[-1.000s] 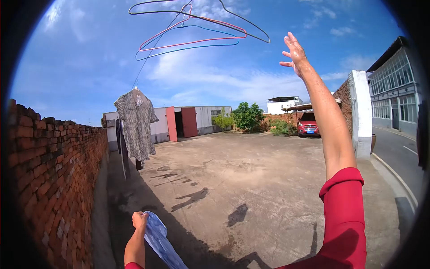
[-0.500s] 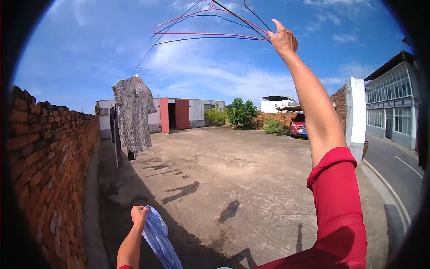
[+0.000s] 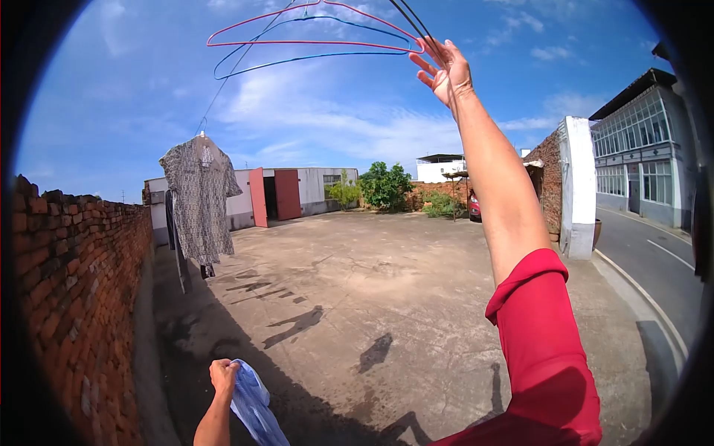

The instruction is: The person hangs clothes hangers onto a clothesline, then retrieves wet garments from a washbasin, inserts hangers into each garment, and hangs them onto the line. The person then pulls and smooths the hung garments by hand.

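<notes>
My left hand (image 3: pixel 222 375), low on the left, is closed on a light blue cloth (image 3: pixel 255 405) that hangs down past the frame's bottom edge. High up, my right hand (image 3: pixel 445 72) is raised with its fingers apart, at the lower end of a dark hanger (image 3: pixel 416 24). Whether the fingers touch the dark wire is hard to tell. Just left of that hand hang a pink hanger (image 3: pixel 256 42) and a blue hanger (image 3: pixel 305 57), both without clothes. A patterned grey shirt (image 3: pixel 199 201) hangs from the line farther left.
A brick wall (image 3: pixel 82 290) runs along the left. Dark clothes (image 3: pixel 178 253) hang behind the shirt. Beyond the concrete yard (image 3: pixel 372 275) are a low building with red doors (image 3: pixel 288 195) and bushes (image 3: pixel 385 186). A white pillar (image 3: pixel 577 186) and a road (image 3: pixel 654 245) are at right.
My right hand has spread its fingers and sits farther left and slightly lower in view. The hangers and shirt have also shifted left in view. My left hand still holds the cloth.
</notes>
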{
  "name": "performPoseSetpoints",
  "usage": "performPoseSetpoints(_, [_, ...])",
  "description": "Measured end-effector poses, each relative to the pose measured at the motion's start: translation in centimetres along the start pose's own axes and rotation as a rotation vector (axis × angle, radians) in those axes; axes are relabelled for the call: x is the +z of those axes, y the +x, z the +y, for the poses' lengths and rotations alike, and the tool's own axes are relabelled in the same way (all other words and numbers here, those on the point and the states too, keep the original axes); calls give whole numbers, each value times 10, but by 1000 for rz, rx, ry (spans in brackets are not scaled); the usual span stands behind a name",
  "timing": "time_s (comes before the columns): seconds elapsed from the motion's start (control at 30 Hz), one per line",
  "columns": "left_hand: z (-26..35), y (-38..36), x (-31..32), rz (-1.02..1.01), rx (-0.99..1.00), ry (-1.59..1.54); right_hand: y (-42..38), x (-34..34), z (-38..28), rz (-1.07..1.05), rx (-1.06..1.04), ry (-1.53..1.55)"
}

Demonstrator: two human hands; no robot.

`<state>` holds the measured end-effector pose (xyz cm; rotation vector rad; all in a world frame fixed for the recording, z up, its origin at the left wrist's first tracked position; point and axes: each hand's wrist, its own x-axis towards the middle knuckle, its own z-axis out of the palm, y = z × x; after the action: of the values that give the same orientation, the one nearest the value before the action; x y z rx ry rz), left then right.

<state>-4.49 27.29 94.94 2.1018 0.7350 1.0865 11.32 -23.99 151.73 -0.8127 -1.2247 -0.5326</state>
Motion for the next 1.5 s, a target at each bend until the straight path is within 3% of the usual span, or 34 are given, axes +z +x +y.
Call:
performPoseSetpoints(0.17, [14, -4, 25, 48, 1, -10, -2, 2, -3, -214, 45, 9])
performPoseSetpoints(0.43, [51, -26, 37, 61, -35, -20, 16, 18, -32, -333, 152, -395])
performPoseSetpoints(0.57, [49, -27, 40, 44, -42, -12, 29, 27, -24, -466, 206, -221])
performPoseSetpoints(0.73, [59, -29, 32, 30, -44, 10, 25, 56, -18, -269, 218, -187])
performPoseSetpoints(0.83, [68, -31, 26, 11, -28, -27, 36, 63, -10, -406, 374, -344])
performPoseSetpoints(1.0, [86, -27, 16, -34, -3, 21, 34, 65, 17, -228, 82, -329])
performPoseSetpoints(1.27, [95, -26, 6, -95, 8, 18, 45, -19, 82, -26, 23, -222])
performPoseSetpoints(1.5, [95, -7, -4, -44, 37, 2, 46, -200, 187, 52, 176, 41])
